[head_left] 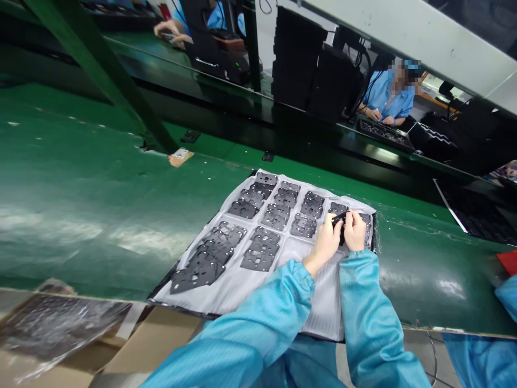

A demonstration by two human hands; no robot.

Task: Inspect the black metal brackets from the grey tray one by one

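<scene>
My left hand (327,240) and my right hand (355,231) meet over the right side of a tray (297,249) lined with thin white sheet. Between them they hold a small black plate (340,218), its edge turned up toward me; fingers cover most of it. Rows of flat black plates with cut-outs lie overlapping in the tray. One fanned stack (205,256) spreads along the left side, and another stack (262,249) lies beside it. Close to my left hand is a shorter stack (304,225). More plates (338,208) show just beyond my fingers.
The tray rests on a green bench (81,215). A green post (121,97) slants down at the left. Two small black pieces lie behind the tray. An open cardboard box (157,334) stands below the front edge. Across the bench, a co-worker (390,97) in blue handles parts.
</scene>
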